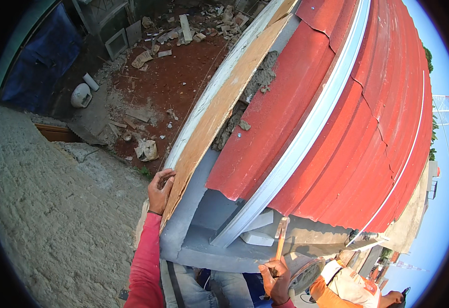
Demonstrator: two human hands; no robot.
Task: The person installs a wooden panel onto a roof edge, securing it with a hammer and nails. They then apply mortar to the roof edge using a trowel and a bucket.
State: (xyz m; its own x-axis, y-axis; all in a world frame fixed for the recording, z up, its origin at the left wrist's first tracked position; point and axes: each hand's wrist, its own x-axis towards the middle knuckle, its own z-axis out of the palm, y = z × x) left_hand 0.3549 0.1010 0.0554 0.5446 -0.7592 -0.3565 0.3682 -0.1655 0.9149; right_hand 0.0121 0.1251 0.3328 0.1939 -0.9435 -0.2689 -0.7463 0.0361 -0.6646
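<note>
Head view: my right hand pinches a brush-like tool by its handle, tip ahead near the lower edge of the red roofing, left hand gripping the board farther left; loose pinch could drop the tool, overreaching could scrape knuckles.

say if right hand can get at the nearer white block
Probably yes: the way from the right hand to the nearer white block looks free, though the fingers hold an orange-handled tool.
</note>
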